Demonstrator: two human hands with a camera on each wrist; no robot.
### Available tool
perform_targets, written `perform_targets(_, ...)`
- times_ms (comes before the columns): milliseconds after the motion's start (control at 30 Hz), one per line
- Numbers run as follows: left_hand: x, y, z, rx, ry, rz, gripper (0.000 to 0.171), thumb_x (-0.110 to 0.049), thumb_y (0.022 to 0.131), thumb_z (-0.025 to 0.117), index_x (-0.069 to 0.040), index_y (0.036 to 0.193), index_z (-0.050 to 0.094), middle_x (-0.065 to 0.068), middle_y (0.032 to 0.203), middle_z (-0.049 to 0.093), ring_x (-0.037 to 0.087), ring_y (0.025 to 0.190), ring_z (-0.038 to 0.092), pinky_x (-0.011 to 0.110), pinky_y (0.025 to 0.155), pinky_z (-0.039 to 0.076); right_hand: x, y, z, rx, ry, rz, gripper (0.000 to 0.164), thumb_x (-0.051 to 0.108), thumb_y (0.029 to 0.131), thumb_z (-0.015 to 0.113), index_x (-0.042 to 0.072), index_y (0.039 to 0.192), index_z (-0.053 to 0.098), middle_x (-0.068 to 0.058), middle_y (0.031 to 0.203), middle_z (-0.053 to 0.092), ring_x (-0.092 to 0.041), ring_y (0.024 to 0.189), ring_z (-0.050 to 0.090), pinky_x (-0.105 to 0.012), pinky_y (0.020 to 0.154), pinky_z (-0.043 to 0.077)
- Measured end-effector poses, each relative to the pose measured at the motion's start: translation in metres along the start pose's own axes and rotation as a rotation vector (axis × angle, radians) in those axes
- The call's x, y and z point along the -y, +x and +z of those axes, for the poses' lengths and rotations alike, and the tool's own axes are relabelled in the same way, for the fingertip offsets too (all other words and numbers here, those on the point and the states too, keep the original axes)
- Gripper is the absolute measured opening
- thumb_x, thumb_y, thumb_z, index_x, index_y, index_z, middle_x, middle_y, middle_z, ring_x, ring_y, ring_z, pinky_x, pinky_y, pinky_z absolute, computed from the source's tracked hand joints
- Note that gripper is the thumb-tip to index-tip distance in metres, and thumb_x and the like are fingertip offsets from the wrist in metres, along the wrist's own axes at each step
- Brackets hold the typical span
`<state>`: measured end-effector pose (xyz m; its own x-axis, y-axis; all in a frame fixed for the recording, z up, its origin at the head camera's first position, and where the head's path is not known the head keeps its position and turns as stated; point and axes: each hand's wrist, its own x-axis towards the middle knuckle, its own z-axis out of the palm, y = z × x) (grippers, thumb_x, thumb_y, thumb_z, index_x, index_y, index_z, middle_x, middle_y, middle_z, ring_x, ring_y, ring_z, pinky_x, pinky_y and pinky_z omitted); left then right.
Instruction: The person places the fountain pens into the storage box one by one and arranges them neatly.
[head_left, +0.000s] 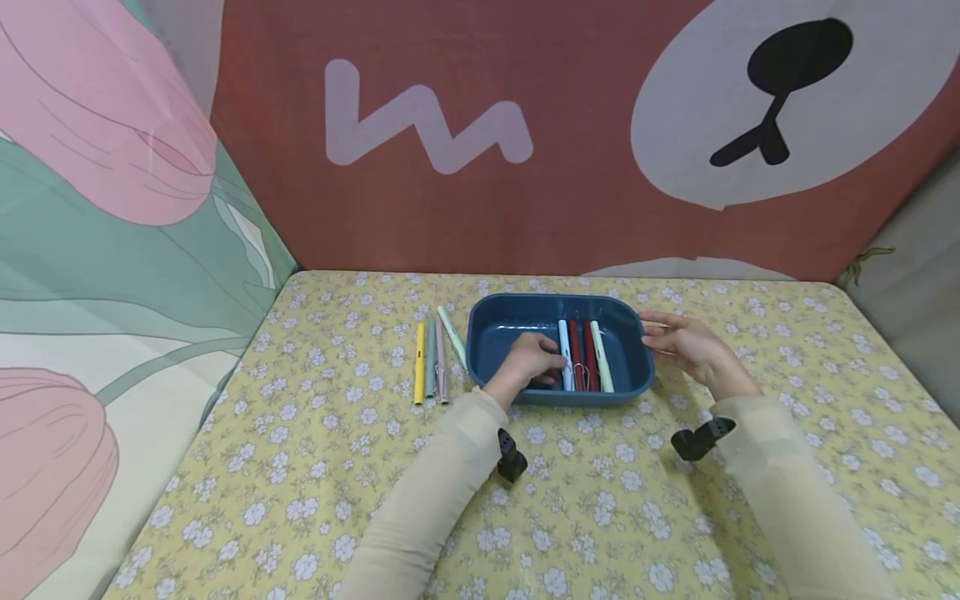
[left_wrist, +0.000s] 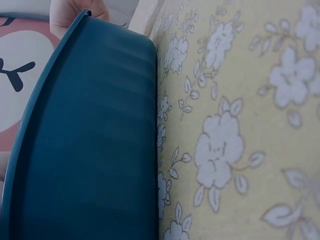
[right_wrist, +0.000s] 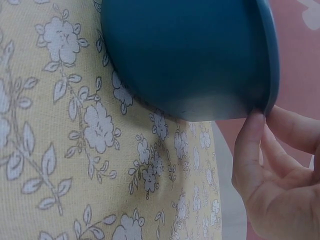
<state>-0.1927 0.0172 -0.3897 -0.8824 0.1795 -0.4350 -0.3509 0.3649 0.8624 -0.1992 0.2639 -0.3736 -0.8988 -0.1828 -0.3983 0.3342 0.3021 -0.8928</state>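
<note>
A dark blue rectangular tray (head_left: 510, 308) rests on the table. My left hand (head_left: 528, 360) reaches over its front edge, with bent fingers at a light blue pen (head_left: 566, 342) lying inside. Beside that pen, two dark red pens (head_left: 589, 350) and a pale green pen (head_left: 602, 354) lie in a row. At the tray's right end, my right hand (head_left: 693, 350) pinches the rim between thumb and fingers; the right wrist view shows this pinch on the tray wall (right_wrist: 190, 60). In the left wrist view the tray's outer side (left_wrist: 95, 125) hides my left fingers.
Left of the tray lie a yellow pen (head_left: 419, 362), a grey-blue pen (head_left: 431, 357), a mauve pen (head_left: 441, 362) and a slanting pale green pen (head_left: 452, 337), close to the tray wall. A yellow floral cloth (head_left: 570, 517) covers the table. Printed fabric (head_left: 450, 217) stands behind.
</note>
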Motion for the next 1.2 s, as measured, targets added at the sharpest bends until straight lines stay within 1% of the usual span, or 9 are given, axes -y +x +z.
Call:
perform_targets(133,0.000,0.000,-0.001,-0.048,-0.012,0.061,0.034,-0.012,0.090,0.066,-0.002,0.122,0.059,0.017,0.109,0.065,0.024,0.083,0.068,0.026,0.066,0.060,0.000,0.000,0.000,0.000,0.004,-0.004,0.062,0.009,0.098,0.050,0.006,0.153,0.020,0.020,0.099,0.054,0.010,0.088,0.058,-0.011,0.083,0.053)
perform_targets(333,-0.001,0.001,-0.002,-0.090,-0.101,0.146,0.036,-0.013,0.092,0.063,-0.004,0.126,0.058,0.017,0.115,0.066,0.027,0.099,0.067,0.031,0.077,0.061,0.000,0.000,0.000,0.008,0.017,-0.010,0.062,0.008,0.098,0.049,0.005,0.153,0.020,0.021,0.095,0.057,0.009,0.088,0.059,-0.010,0.081,0.053)
perform_targets(500,-0.004,0.000,-0.006,-0.096,-0.167,0.200,0.037,-0.012,0.093,0.061,-0.001,0.128,0.056,0.019,0.117,0.064,0.030,0.107,0.064,0.034,0.082,0.061,0.000,0.000,0.000,0.009,0.016,-0.007,0.062,0.009,0.098,0.050,0.006,0.153,0.020,0.020,0.097,0.056,0.009,0.089,0.059,-0.010,0.082,0.053)
perform_targets(667,-0.007,-0.006,-0.012,-0.088,-0.217,0.259,0.036,-0.009,0.093,0.060,0.001,0.128,0.055,0.021,0.116,0.063,0.034,0.109,0.062,0.040,0.086,0.060,0.000,0.000,-0.001,0.007,0.021,-0.003,0.062,0.009,0.098,0.050,0.007,0.153,0.021,0.020,0.097,0.056,0.008,0.088,0.060,-0.010,0.081,0.053)
perform_targets(833,-0.011,-0.013,-0.022,-0.108,-0.229,0.331,0.035,-0.007,0.094,0.058,-0.001,0.128,0.056,0.021,0.115,0.063,0.035,0.110,0.062,0.038,0.087,0.060,0.000,0.000,-0.001,0.006,0.036,-0.002,0.061,0.008,0.098,0.050,0.007,0.153,0.022,0.020,0.094,0.057,0.008,0.087,0.060,-0.010,0.080,0.053)
perform_targets(933,-0.014,-0.017,-0.029,-0.129,-0.237,0.360,0.033,-0.007,0.094,0.058,-0.003,0.126,0.057,0.020,0.113,0.063,0.035,0.109,0.063,0.040,0.089,0.059,0.000,0.000,-0.001,0.004,0.040,0.000,0.062,0.008,0.098,0.050,0.007,0.153,0.022,0.020,0.093,0.058,0.008,0.087,0.060,-0.010,0.080,0.053)
perform_targets(1000,-0.015,-0.021,-0.035,-0.143,-0.244,0.375,0.032,-0.007,0.094,0.058,-0.004,0.126,0.058,0.020,0.112,0.063,0.035,0.107,0.063,0.041,0.090,0.058,0.000,-0.001,-0.001,0.001,0.040,0.002,0.062,0.008,0.098,0.050,0.007,0.152,0.022,0.020,0.093,0.058,0.008,0.087,0.060,-0.010,0.080,0.053)
perform_targets(1100,-0.016,-0.027,-0.044,-0.168,-0.252,0.385,0.033,-0.007,0.094,0.058,-0.004,0.127,0.057,0.018,0.110,0.063,0.032,0.105,0.064,0.040,0.090,0.059,0.000,-0.001,-0.001,0.000,0.036,0.001,0.061,0.008,0.098,0.050,0.008,0.152,0.023,0.021,0.094,0.057,0.008,0.087,0.060,-0.011,0.081,0.053)
perform_targets(1200,-0.015,-0.031,-0.054,-0.189,-0.275,0.389,0.034,-0.007,0.094,0.058,-0.004,0.128,0.056,0.016,0.108,0.062,0.032,0.105,0.063,0.040,0.090,0.058,0.000,-0.001,-0.001,-0.001,0.039,0.004,0.060,0.008,0.098,0.050,0.009,0.152,0.024,0.021,0.093,0.058,0.008,0.087,0.060,-0.011,0.081,0.054)
